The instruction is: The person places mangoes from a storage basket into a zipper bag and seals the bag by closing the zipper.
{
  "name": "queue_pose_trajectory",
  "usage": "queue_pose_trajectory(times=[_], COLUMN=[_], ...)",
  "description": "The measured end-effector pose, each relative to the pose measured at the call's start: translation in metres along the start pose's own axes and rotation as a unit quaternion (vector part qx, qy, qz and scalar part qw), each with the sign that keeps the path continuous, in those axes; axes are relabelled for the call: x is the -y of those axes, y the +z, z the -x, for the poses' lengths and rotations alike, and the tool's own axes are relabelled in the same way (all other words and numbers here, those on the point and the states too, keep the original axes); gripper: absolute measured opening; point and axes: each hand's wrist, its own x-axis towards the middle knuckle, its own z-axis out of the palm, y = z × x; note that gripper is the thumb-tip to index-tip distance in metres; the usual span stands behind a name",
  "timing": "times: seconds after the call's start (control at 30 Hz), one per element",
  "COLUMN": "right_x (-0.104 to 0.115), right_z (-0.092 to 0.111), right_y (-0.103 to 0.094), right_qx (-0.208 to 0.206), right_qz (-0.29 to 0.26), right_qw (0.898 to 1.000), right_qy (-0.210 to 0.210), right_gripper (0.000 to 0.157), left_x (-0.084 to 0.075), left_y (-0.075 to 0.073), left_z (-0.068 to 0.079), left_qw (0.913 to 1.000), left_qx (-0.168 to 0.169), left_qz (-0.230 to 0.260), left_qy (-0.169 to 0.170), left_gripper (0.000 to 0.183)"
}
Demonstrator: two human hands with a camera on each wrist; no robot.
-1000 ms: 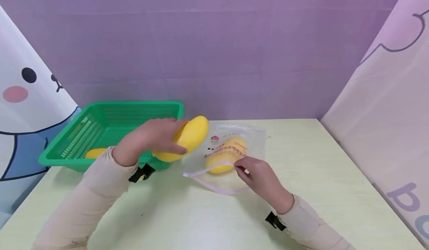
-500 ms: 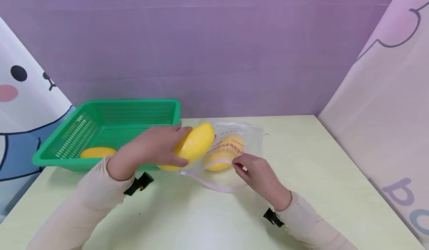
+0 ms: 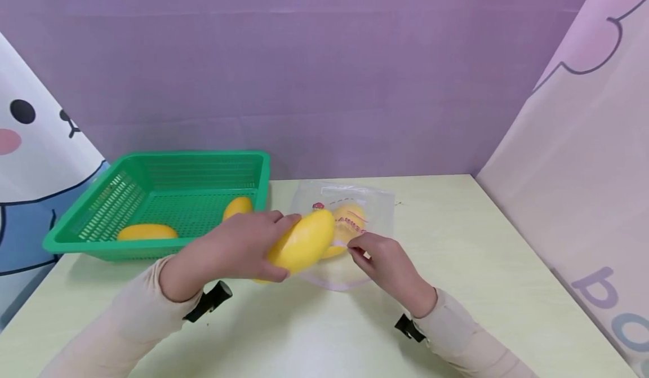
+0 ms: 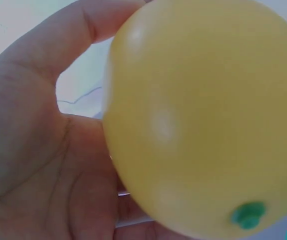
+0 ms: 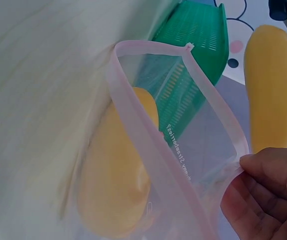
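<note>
My left hand (image 3: pixel 235 251) grips a yellow toy mango (image 3: pixel 306 240), thumb on one side and fingers on the other. In the left wrist view a green stem nub (image 4: pixel 248 215) shows on its end. The mango is over the left part of a clear zip bag (image 3: pixel 382 200) in the head view. At the bag's mouth, my right hand (image 3: pixel 392 268) pinches the upper edge between thumb and fingertips. From the right wrist, the pink-rimmed mouth (image 5: pixel 148 132) gapes wide, with another mango (image 5: pixel 113 185) lying inside the bag.
A green basket (image 3: pixel 198 157) stands on the table's left side. Inside it lie one mango (image 3: pixel 147 232) near the front wall and another (image 3: pixel 237 206) by the right end. A purple cloth backdrop (image 3: pixel 324 85) rises behind the pale table (image 3: pixel 456 226).
My left hand has carried the mango right and nearer, from beside the basket to over the bag's left part. My right hand keeps pinching the bag's edge. A mango in the basket has come into sight.
</note>
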Motion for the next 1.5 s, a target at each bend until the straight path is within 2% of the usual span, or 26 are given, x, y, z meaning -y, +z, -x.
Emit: queue_pose_trajectory(times=[0.4, 0.67, 1.07, 1.27, 1.5], right_x=[0.0, 0.0, 0.001, 0.001, 0.002], right_z=[0.0, -0.001, -0.001, -0.001, 0.0], right_y=[-0.001, -0.001, -0.002, -0.001, -0.001], right_qx=[0.004, 0.008, 0.022, 0.014, 0.021], right_qz=[-0.006, -0.014, -0.016, -0.013, -0.006], right_qw=[1.0, 1.0, 0.999, 1.0, 1.0], right_qy=[0.005, 0.012, 0.024, 0.012, 0.016], right_gripper=[0.011, 0.012, 0.011, 0.011, 0.012], left_x=[-0.012, -0.021, -0.035, -0.044, -0.05], left_y=[0.013, 0.023, 0.043, 0.054, 0.063], left_z=[0.013, 0.016, 0.012, 0.006, 0.003], left_qw=[0.9987, 0.9986, 0.9973, 0.9966, 0.997], left_qx=[-0.032, -0.013, 0.018, 0.042, 0.044], left_qz=[-0.011, -0.006, -0.036, -0.038, -0.047], left_qy=[0.038, 0.051, 0.061, 0.059, 0.044], left_gripper=[0.075, 0.075, 0.078, 0.077, 0.078])
